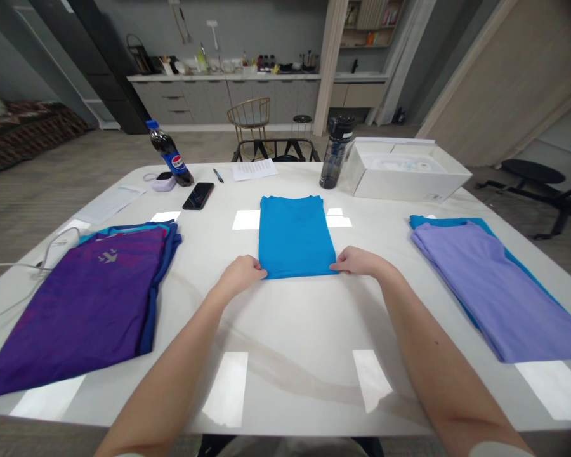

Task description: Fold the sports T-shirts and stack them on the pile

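From my remote view, 2 bare hands grip the near corners of 1 folded blue garment (295, 235) lying flat at the middle of a white table (299, 330). The left hand (243, 274) pinches the near left corner between thumb and fingers; the right hand (356, 261) pinches the near right corner the same way. To the left I see a pile of folded clothes, a purple shirt (88, 304) on top with darker blue cloth beneath. To the right, a lavender garment (495, 279) lies over another blue one (497, 230). Beyond the hands stand 1 cola bottle (171, 155), 1 dark drinking bottle (334, 155) and, just beside the latter, 1 open white box (406, 171). A phone (198, 196), a pen (218, 176) and a printed sheet (254, 169) lie nearer the far edge.
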Available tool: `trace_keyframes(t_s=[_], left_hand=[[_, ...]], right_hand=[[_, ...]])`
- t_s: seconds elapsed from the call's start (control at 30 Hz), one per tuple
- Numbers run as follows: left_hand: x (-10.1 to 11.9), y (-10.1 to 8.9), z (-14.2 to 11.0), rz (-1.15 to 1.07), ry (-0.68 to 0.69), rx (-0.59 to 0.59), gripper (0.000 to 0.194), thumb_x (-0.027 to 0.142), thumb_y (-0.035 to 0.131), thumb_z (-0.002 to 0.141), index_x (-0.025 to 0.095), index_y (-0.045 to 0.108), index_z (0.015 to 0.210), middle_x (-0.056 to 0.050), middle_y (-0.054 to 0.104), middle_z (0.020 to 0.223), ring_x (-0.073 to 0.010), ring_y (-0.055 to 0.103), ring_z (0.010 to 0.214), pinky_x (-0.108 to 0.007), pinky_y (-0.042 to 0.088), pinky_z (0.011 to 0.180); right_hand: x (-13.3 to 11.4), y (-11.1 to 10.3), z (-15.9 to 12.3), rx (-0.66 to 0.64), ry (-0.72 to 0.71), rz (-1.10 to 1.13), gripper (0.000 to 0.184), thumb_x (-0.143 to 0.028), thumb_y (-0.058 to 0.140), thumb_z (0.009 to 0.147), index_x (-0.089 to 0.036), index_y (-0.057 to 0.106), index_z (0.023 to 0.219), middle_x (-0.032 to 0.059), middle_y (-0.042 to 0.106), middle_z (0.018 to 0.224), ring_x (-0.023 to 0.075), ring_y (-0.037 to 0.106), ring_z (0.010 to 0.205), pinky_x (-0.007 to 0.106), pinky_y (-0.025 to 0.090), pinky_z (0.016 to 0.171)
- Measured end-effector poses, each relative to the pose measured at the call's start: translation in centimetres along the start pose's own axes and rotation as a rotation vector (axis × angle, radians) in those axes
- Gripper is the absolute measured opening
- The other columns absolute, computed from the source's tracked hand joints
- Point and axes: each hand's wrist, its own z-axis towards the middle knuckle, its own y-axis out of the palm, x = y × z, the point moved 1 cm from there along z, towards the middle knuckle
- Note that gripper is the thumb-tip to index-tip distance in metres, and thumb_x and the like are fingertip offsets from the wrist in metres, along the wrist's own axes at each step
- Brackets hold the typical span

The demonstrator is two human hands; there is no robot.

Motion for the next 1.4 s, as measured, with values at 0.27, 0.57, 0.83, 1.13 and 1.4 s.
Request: trace_keyframes(t_s=[0.27,0.57,0.83,1.13,1.4], left_hand=[[0.5,-0.1,-0.6,0.042,0.123,0.316,0.038,0.05,0.058,0.092,0.022,0.066,0.118,-0.011,0.071,0.115,-0.0268,0.067,0.103,-0.036,0.053,0.08],[3.6,6.5,-0.1,0.165,0.646,0.22,0.06,0.044,0.031,0.107,0.019,0.025,0.162,-0.013,0.024,0.169,-0.0252,0.019,0.158,-0.047,0.025,0.127],[3.1,7.3,0.3,0.313,0.46,0.25,0.069,0.062,0.035,0.102,0.028,0.03,0.162,-0.008,0.028,0.168,-0.0292,0.021,0.157,-0.057,0.012,0.128],[3.6,7.4,0.0,0.318,0.439,0.209,0.084,0.074,0.039,0.095,0.024,0.03,0.162,-0.012,0.024,0.169,-0.0329,0.016,0.158,-0.063,0.01,0.126],[-0.9,4.6,-3.6,0.207,0.591,0.177,0.042,0.029,0.046,0.101,0.021,0.061,0.139,-0.011,0.054,0.151,-0.0257,0.051,0.14,-0.046,0.04,0.12]], right_hand=[[-1.5,0.0,-1.3,-0.123,0.012,-0.102,0.04,-0.054,0.082,0.072,-0.019,0.066,0.06,0.0068,0.067,0.063,0.0196,0.059,0.061,0.03,0.042,0.06],[-5.1,7.1,1.3,0.459,-0.542,-0.146,0.052,-0.044,0.034,0.105,-0.024,0.046,0.152,0.0094,0.041,0.162,0.0266,0.035,0.15,0.049,0.029,0.121],[-4.4,9.1,2.3,0.496,-0.349,-0.499,0.066,-0.058,0.026,0.106,-0.027,0.029,0.164,0.0083,0.022,0.17,0.0337,0.017,0.157,0.063,0.012,0.124],[-4.9,9.3,2.4,0.496,-0.338,-0.525,0.066,-0.059,0.026,0.105,-0.028,0.028,0.164,0.0073,0.023,0.17,0.0341,0.016,0.157,0.063,0.012,0.123],[-1.3,8.7,-3.1,0.382,-0.48,-0.34,0.056,-0.047,0.05,0.099,-0.026,0.049,0.151,0.0085,0.035,0.165,0.0303,0.03,0.152,0.053,0.024,0.123]])
